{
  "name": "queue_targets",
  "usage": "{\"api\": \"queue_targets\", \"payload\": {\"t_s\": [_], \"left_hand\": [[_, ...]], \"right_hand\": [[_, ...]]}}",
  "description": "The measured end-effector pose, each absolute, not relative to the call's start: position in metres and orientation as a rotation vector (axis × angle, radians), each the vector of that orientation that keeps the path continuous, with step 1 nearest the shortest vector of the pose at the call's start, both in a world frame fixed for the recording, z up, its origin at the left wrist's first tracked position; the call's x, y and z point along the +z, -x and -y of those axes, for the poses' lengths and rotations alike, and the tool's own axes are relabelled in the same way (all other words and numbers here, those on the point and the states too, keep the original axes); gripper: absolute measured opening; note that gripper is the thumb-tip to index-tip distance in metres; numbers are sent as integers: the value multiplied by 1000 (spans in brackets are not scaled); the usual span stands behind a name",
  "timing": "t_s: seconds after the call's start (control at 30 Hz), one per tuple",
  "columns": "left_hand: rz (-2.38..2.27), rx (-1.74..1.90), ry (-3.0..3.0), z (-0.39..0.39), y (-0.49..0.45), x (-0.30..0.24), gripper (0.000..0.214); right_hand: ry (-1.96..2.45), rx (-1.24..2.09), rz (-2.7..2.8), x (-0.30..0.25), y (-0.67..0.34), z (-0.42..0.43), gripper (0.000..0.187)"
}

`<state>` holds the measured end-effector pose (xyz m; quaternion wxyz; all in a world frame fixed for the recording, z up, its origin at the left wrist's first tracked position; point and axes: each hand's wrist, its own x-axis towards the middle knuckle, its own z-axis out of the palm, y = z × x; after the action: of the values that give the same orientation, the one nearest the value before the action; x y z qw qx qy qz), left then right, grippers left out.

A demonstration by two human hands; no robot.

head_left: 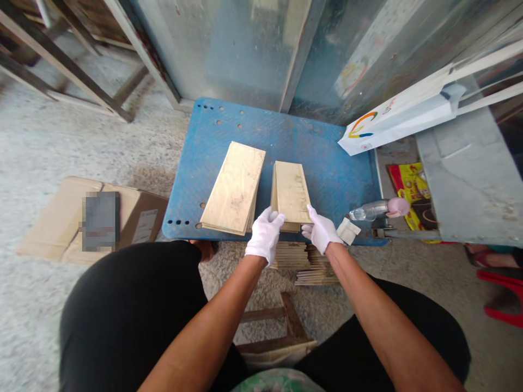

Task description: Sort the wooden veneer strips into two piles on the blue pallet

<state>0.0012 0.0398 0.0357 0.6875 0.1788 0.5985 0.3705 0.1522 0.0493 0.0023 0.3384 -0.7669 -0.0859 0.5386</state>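
Two stacks of thin, pale wooden boards lie on a blue plastic tabletop [318,147]. The larger, left stack [235,185] is slightly fanned and has dark smudges on top. On the smaller, right stack lies a thin wooden board [291,188] with dark stains along its right side. My left hand [265,234], in a white glove, has its fingers closed at that board's near left corner. At the near right corner my right hand [322,231], also gloved, grips it with the thumb on top and the other fingers lower down. The boards underneath are mostly hidden.
More stacked boards [290,256] sit below the table's near edge. A clear bottle with a pink cap [370,209] and a folded white piece [348,231] lie at the right. A white bag [404,117] leans behind. On the left floor stands a cardboard box [53,218].
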Motion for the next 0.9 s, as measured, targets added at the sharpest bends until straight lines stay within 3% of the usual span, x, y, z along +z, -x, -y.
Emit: {"api": "queue_targets", "payload": {"t_s": [0.2, 0.4, 0.53, 0.77, 0.9], "left_hand": [[-1303, 913, -417, -46, 12, 40, 57], [-1165, 887, -345, -44, 18, 44, 45], [-1077, 867, -317, -40, 18, 46, 48], [-657, 797, -280, -31, 18, 76, 42], [-691, 745, -330, -19, 21, 100, 42]], "right_hand": [[1796, 1446, 181, 9, -146, -54, 31], [1782, 1352, 328, 23, -155, -33, 41], [1764, 1310, 524, 52, -167, 0, 48], [1774, 1379, 659, 103, -164, 78, 40], [1812, 1463, 734, 111, -155, 110, 39]]}}
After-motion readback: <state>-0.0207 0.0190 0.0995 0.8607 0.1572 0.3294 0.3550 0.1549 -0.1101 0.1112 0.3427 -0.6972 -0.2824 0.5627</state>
